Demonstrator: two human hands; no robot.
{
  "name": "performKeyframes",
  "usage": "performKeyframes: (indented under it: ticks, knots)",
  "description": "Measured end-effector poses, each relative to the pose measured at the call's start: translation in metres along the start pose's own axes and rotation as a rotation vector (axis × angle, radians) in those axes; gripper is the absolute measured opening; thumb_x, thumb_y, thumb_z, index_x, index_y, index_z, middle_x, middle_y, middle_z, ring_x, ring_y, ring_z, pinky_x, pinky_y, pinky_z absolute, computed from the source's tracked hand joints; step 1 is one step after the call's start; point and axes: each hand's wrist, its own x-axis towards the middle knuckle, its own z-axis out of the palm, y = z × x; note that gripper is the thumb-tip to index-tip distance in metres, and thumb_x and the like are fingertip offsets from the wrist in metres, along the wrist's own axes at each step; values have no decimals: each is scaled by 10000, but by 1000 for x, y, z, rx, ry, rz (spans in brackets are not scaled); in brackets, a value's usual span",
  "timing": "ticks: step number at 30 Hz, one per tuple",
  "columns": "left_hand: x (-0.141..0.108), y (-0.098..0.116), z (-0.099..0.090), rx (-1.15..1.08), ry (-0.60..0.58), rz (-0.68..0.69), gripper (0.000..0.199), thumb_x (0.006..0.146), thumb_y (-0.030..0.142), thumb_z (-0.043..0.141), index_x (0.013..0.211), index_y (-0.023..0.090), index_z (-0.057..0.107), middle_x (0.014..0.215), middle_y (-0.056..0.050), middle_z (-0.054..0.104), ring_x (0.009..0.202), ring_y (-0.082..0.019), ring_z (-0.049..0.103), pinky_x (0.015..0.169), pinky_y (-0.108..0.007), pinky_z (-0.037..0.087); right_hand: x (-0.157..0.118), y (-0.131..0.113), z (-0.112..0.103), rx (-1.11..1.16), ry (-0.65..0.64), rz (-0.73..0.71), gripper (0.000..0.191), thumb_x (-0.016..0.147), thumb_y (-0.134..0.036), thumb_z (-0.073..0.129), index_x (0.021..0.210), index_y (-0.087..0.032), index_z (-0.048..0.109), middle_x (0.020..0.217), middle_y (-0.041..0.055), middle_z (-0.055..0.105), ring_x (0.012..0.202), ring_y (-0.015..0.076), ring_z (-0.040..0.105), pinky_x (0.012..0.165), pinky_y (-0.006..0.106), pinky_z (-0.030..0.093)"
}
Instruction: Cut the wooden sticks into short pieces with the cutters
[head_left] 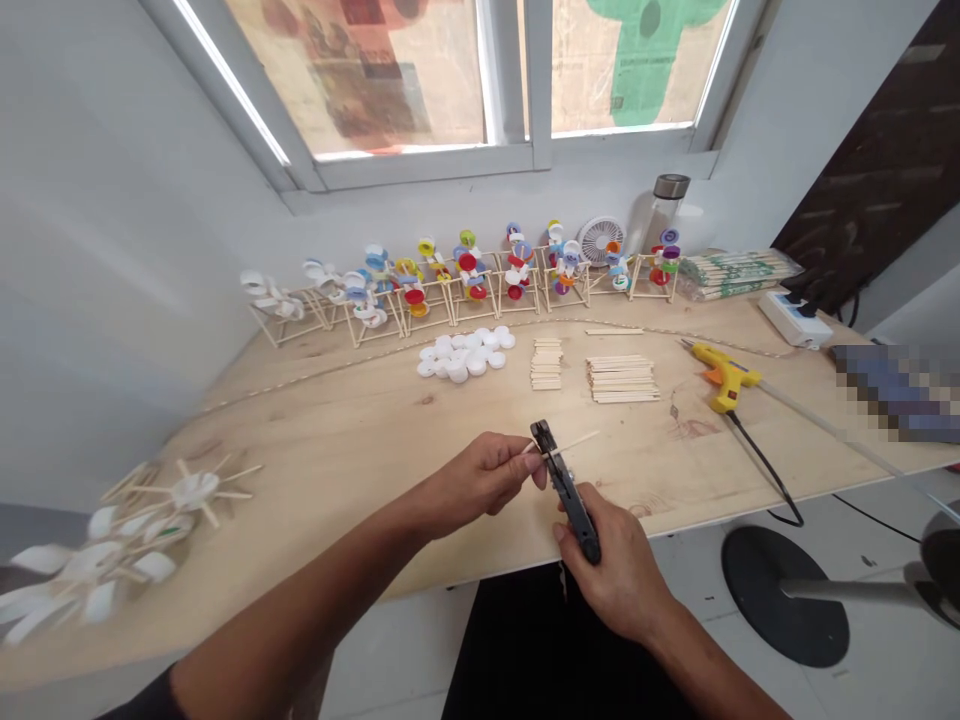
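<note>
My left hand (480,475) pinches a thin wooden stick (581,440) between thumb and fingers. The stick passes through the jaws of a dark grey hand cutter (576,508), and its free end points up to the right. Wrapped round the cutter's handles is my right hand (619,570), near the table's front edge. Beyond the hands lie a heap of white bottle caps (465,353), a stack of short sticks (546,364) and a stack of longer sticks (622,380). One single stick (613,331) lies behind the longer stack.
Stick frames with coloured bottle-cap wheels (469,265) line the back. A yellow glue gun (724,375) with its cable, a power strip (795,318) and bagged sticks (739,272) are on the right. White cap wheels (97,565) lie at left. A thin cord (352,362) crosses the wooden table (360,440).
</note>
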Motion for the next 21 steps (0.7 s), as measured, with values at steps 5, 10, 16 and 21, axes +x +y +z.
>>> performKeyframes:
  ticks: [5,10,16,21]
  knots:
    - [1,-2,3,108,87,21,352,888,393,302,765,144,518,450,83,287,399,-58,263,407,-174,248,5,2,5,-42,25,7,16,782,-217,446,778,-210,433,637,-10,556,578,161,530,546,234,333]
    - [-1,-20,20,896,573,299,213,880,239,357,812,149,538,579,12,523,504,-98,474,480,-203,316,9,2,6,-76,26,8,69,778,-218,447,735,-217,393,584,-24,531,534,154,521,515,228,306]
    - [2,-31,22,1128,619,411,221,880,180,340,735,158,506,504,30,465,431,-98,422,436,-210,275,11,0,4,-69,9,32,71,785,-235,448,733,-218,403,597,-22,543,545,153,524,517,228,311]
    - [0,-16,12,771,398,215,233,890,234,320,730,162,474,515,37,453,453,-95,422,465,-207,296,11,-2,0,-59,-22,37,55,792,-259,455,768,-210,459,628,-8,567,587,164,544,550,239,338]
